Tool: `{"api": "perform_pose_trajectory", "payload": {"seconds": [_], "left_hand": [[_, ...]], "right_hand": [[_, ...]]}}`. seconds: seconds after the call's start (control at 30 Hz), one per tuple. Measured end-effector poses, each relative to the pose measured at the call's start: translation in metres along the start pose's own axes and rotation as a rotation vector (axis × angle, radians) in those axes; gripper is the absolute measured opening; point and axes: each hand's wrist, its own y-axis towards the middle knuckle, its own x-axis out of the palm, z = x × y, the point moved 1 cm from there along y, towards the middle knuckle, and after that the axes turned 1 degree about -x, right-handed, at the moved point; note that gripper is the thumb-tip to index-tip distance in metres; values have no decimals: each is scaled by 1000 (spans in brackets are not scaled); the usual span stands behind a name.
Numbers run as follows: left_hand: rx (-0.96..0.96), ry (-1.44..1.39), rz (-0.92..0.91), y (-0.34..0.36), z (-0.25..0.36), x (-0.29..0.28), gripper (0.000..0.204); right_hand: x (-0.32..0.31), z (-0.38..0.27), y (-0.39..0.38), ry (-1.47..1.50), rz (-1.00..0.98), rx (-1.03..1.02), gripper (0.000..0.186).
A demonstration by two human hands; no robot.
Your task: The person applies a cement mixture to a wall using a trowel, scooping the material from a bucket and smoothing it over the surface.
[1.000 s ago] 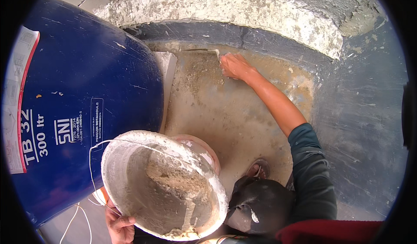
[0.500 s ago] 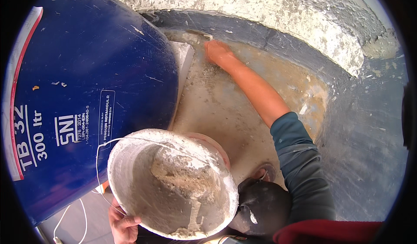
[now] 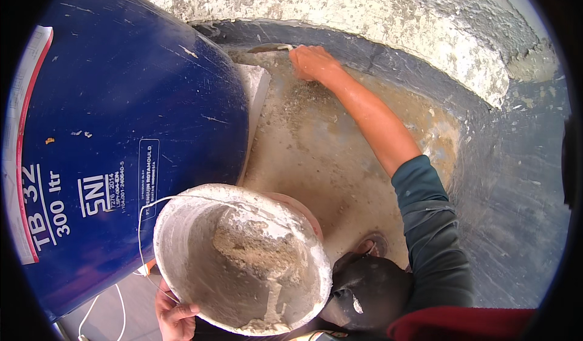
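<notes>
With the right hand (image 3: 313, 63), far ahead of the left hand (image 3: 175, 318) and to its right, grips a trowel (image 3: 268, 48) by the handle, in a closed fist. With the left hand, holds the near-left rim of a mortar-streaked bucket (image 3: 189, 250), clasping with the thumb over the edge and with fingers mostly hidden below. Points the trowel leftward from the right fist, with its long axis lying nearly along the foot of the dark wall band (image 3: 376, 57) just beyond that hand. Cannot tell whether the blade touches the band or the floor (image 3: 303, 153). Has only the right hand near the blade; has the left well back, close to the body. Has the bucket well behind the right hand too, leftward and bodyward, with mortar (image 3: 258, 247) stuck inside, to the right of and ahead of the left thumb. Has a pale block (image 3: 257, 89) to the left of the right hand and closer to the body, near the blade, and a blue tank (image 3: 152, 98) farther left, ahead of the left hand
</notes>
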Motion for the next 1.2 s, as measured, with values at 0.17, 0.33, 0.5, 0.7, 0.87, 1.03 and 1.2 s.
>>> {"api": "perform_pose_trajectory", "payload": {"seconds": [0.17,0.33,0.5,0.7,0.87,1.03,1.2], "left_hand": [[-29,43,-25,3,7,6,72],[1,28,64,-3,-2,-1,74],[-4,11,52,-9,-1,-7,74],[10,50,15,3,-2,1,72],[37,38,-3,-4,1,2,71],[56,4,-62,-4,-3,-8,72],[62,27,-104,-4,2,0,73]], "right_hand": [[34,16,19,23,22,-39,23],[20,50,-53,-35,-80,-91,21],[6,49,-141,27,-289,40,21],[64,83,-148,8,36,108,23],[82,30,-195,82,-64,-32,21],[56,52,-194,168,39,134,23],[89,49,-214,135,81,155,24]]}}
